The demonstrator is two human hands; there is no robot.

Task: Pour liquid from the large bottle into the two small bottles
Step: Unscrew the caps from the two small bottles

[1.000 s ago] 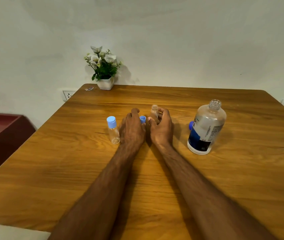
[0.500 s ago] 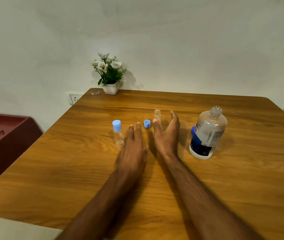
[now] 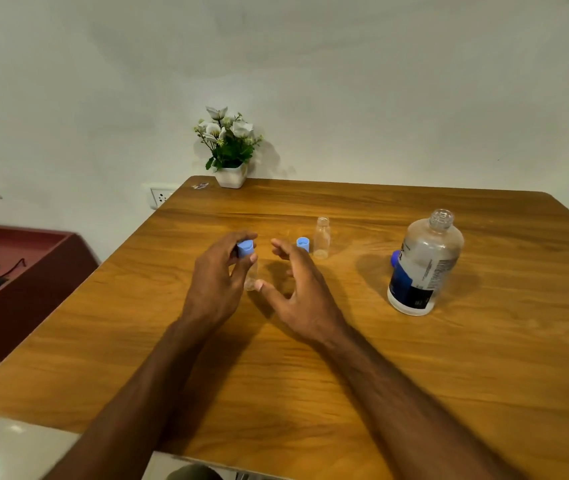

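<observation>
A large clear bottle (image 3: 425, 261) with a dark blue label stands uncapped on the right of the wooden table (image 3: 345, 358); its blue cap (image 3: 395, 258) lies just behind its left side. An uncapped small clear bottle (image 3: 321, 238) stands mid-table, with its light blue cap (image 3: 303, 243) beside it on the left. My left hand (image 3: 219, 282) grips the second small bottle (image 3: 251, 277), which still wears a light blue cap (image 3: 245, 248). My right hand (image 3: 298, 289) hovers next to that bottle with its fingers spread, the thumb tip close to the base.
A white pot of white flowers (image 3: 229, 150) sits at the table's far edge by the wall, with a small wrapper (image 3: 201, 185) near it. A dark red cabinet (image 3: 16, 271) stands to the left. Wall sockets (image 3: 158, 196) are behind the table.
My left hand moved left and took hold of the capped small bottle. My right hand let go of the uncapped small bottle and shifted left toward the capped one.
</observation>
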